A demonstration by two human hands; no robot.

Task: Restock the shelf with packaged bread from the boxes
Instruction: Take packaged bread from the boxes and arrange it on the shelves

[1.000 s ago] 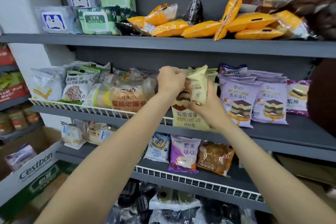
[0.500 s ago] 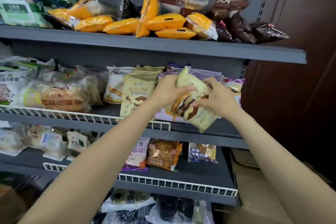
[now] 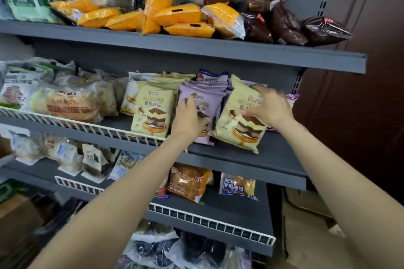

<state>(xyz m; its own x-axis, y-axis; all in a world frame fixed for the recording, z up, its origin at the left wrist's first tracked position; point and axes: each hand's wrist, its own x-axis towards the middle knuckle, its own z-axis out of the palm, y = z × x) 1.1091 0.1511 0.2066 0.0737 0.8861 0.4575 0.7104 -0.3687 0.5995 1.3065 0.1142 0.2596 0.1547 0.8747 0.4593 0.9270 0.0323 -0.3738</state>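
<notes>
**Two hands at the mousse bread packs on the middle shelf**

Four shelf levels show in the grey rack; the middle shelf [image 3: 251, 155] carries the work. Two cream-yellow mousse bread packs stand at its front: one [image 3: 152, 113] behind the white wire rail [image 3: 65, 121], one [image 3: 238, 120] further right on bare shelf, leaning back. Each is a puffed pillow bag printed with a layered brown-and-cream cake slice on a stand. Between them stands a stack of purple packs [image 3: 201, 102] of the same design; their count is unclear.

The left hand [image 3: 189, 120] has its grip pressed flat against the front purple pack, fingers spread, not closed. The right hand [image 3: 267, 107] grasps the right cream pack near its upper edge, fingers curled over the wrapper.

On the top shelf lie about eight orange packs [image 3: 177, 14] and four dark brown ones [image 3: 284, 22].
</notes>
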